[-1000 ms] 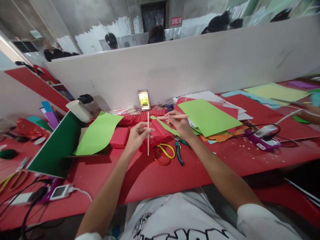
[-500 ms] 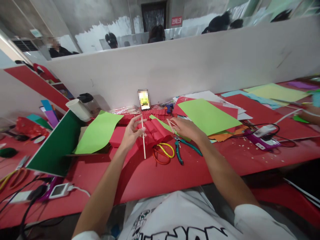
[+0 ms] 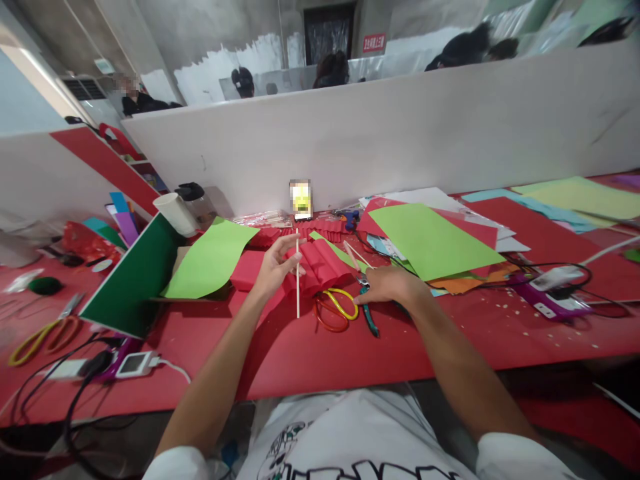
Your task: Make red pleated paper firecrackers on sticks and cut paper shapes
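Here, our left hand [image 3: 277,265] pinches a pale stick [image 3: 298,293], left of the pliers [image 3: 371,321] | our right hand [image 3: 393,285] lies over the pliers, whether clasping them we cannot tell | a light, steady pinch should suit our stick.

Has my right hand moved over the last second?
Yes. Judged against the upright phone, your right hand has come nearer to you and slightly rightward; in view, it now hides part of the teal pliers.
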### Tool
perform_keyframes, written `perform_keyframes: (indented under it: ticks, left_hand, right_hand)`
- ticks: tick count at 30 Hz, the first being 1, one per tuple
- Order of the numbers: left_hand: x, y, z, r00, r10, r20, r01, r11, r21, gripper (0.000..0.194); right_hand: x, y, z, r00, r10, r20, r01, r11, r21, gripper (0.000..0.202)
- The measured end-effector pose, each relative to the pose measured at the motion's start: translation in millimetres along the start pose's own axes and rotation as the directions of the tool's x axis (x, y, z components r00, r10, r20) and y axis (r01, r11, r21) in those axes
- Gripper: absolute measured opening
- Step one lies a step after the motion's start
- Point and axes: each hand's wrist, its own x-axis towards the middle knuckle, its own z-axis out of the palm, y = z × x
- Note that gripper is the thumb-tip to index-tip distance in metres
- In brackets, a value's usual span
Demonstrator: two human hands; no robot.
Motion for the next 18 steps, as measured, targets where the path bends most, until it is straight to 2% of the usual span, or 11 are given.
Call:
perform_keyframes:
  ticks: [4, 9, 12, 14, 16, 18]
  left_hand:
    - [-0.4, 0.6, 0.9, 1.0, 0.03, 0.01, -0.03, 1.0, 0.011, 0.063]
    - [-2.3, 5.1, 1.9, 0.999, 0.043, 0.031, -0.044, 0.999, 0.029, 0.059]
    - [-3.9, 7.9, 2.5, 0.998, 0.044, 0.049, -0.045, 0.998, 0.035, 0.056]
    - [-4.9, 9.5, 3.3, 0.997, 0.045, 0.064, -0.048, 0.998, 0.041, 0.056]
    - [-5.6, 10.8, 4.4, 0.996, 0.047, 0.074, -0.05, 0.998, 0.046, 0.056]
    - [-6.2, 12.1, 5.4, 0.996, 0.05, 0.079, -0.054, 0.998, 0.044, 0.057]
  right_hand:
    - [-0.9, -0.4, -1.4, 0.996, 0.038, 0.076, -0.035, 0.998, -0.043, 0.059]
    - [0.9, 8.8, 1.3, 1.0, -0.008, -0.02, 0.009, 0.999, 0.033, 0.037]
    - [0.3, 26.1, -0.2, 0.983, -0.131, -0.132, 0.153, 0.973, 0.17, 0.03]
    - [-0.6, 35.9, -1.7, 0.943, -0.195, -0.27, 0.272, 0.918, 0.288, 0.035]
    - [-1.0, 39.3, -2.7, 0.882, -0.173, -0.438, 0.368, 0.832, 0.414, 0.043]
    - [-0.1, 35.1, -2.8, 0.824, -0.099, -0.557, 0.457, 0.697, 0.552, 0.052]
